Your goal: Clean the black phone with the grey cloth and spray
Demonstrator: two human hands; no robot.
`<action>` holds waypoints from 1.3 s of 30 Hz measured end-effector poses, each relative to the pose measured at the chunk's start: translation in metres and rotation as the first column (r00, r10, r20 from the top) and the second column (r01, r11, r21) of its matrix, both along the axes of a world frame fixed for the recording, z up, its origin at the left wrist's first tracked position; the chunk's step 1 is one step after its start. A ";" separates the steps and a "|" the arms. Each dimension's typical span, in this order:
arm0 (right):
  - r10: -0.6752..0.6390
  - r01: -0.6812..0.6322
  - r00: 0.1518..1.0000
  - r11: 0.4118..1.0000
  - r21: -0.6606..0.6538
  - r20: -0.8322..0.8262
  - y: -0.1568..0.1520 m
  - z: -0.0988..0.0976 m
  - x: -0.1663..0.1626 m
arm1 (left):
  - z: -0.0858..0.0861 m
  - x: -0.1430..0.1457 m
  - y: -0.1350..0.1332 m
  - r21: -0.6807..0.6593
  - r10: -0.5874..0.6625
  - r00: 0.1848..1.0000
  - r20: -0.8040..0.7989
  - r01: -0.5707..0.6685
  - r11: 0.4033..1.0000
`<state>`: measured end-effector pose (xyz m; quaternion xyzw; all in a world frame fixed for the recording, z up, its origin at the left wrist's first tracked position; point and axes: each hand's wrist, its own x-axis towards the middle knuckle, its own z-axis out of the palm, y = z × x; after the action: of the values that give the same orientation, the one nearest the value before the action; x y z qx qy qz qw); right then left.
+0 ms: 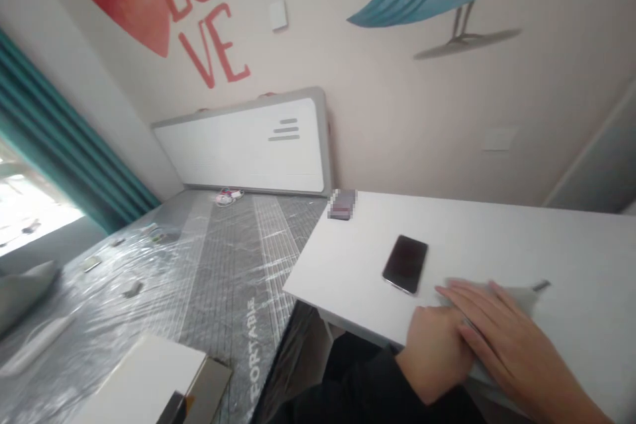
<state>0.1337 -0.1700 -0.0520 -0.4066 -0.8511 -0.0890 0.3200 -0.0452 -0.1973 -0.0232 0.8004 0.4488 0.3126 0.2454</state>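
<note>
On the right side of a white table (362,258), both my hands are over a light grey, soft-looking flat item (527,298) with a small dark tab at its far right corner. My left hand (437,351), coming from a black sleeve, is curled at the item's left side; its fingertips are hidden. Stretched out flat, my right hand (511,344) covers much of the item and meets the left hand. A dark-screened phone (406,264) lies left of and beyond them. The hands are slightly blurred.
A small blurred-out dark item (342,204) is at the table's far left corner. To the left, a plastic-covered mattress (223,258) holds a white box (149,371), a cable bundle (228,196) and small items. A white headboard (243,146) stands against the wall.
</note>
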 end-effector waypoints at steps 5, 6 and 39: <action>-0.361 0.355 0.930 0.931 -0.079 -0.072 -0.009 0.039 -0.009 | 0.002 -0.002 0.009 0.010 -0.023 0.996 0.084 0.022 1.000; -0.298 0.291 0.952 0.953 -0.090 -0.070 -0.011 0.043 -0.012 | 0.002 -0.002 0.011 0.007 -0.020 0.998 0.067 0.019 1.000; -0.294 0.069 0.314 0.955 -0.287 -0.903 -0.011 0.041 -0.081 | 0.069 0.008 0.014 -0.220 0.203 0.753 0.626 -0.079 0.972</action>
<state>0.0522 -0.1815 -0.0107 -0.5056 -0.4637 0.2090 0.6969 -0.0376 -0.1836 0.0459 0.5826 0.4230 0.5439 0.4312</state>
